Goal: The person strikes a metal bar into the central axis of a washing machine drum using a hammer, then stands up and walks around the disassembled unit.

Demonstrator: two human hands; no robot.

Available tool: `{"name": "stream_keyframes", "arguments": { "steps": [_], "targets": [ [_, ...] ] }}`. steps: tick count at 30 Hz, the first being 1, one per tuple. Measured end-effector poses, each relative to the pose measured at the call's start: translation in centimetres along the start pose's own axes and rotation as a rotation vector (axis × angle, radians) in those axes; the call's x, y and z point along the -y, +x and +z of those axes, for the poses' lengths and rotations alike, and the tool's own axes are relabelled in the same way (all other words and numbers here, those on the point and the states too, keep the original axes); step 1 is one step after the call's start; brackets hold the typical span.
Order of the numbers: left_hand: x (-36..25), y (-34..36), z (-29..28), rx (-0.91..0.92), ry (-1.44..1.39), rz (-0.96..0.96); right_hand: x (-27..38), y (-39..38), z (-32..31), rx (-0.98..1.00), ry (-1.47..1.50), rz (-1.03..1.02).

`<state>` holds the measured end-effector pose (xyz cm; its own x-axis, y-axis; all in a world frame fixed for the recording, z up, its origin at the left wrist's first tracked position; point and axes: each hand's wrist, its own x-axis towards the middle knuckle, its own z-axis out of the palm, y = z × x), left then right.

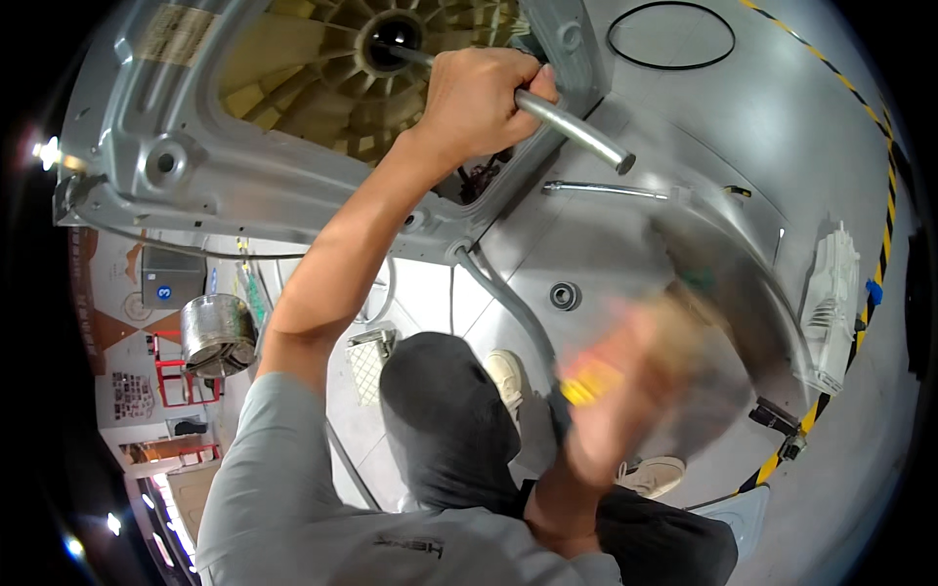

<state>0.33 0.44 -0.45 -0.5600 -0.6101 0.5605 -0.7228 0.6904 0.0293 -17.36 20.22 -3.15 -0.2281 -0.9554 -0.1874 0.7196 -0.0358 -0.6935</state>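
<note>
My left hand [484,103] is closed around a thick grey metal rod [586,137]. The rod's far end reaches into the dark round hub hole [391,44] of a yellowish ribbed plastic tub [293,103]. A grey sheet-metal washing machine cabinet [244,190] surrounds the tub. Lower right, my right hand [625,381] is smeared by motion, apart from the rod. It grips a tool with a red and yellow handle [589,383]; blur hides the tool's other end and its exact kind.
On the floor lie a bearing-like ring [564,296], a long chrome bar [606,188], a black belt loop [671,66] and a white plastic part [831,303]. A large curved metal piece [772,293] is at right. A grey hose [508,303] hangs from the cabinet. A metal drum [217,337] stands left.
</note>
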Motion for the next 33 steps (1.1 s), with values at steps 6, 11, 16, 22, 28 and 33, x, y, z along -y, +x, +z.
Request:
{"name": "stream_keyframes", "arguments": {
  "steps": [6,11,16,22,28,33],
  "targets": [
    [1.3,0.4,-1.8,-0.016,0.029,-0.036,0.3,-1.2,0.4,-0.176,0.028,-0.151],
    [-0.3,1.0,-0.9,-0.022,0.020,-0.029,3.7,-1.5,-1.2,-0.179,-0.050,-0.433],
    [0.3,0.2,-1.4,0.014,0.078,-0.086,5.3,-2.3,-0.6,-0.428,-0.230,-0.579],
    [0.3,0.3,0.0,-0.021,0.064,-0.024,5.2,-2.5,-1.0,-0.412,-0.194,-0.540],
    [-0.1,0.4,-0.8,0.042,0.081,-0.045,2.9,-2.9,-2.6,-0.159,0.274,-0.432],
    [1.7,-0.4,0.2,0.066,0.087,0.054,-0.2,0.8,2.0,-0.034,-0.183,0.051]
  ]
}}
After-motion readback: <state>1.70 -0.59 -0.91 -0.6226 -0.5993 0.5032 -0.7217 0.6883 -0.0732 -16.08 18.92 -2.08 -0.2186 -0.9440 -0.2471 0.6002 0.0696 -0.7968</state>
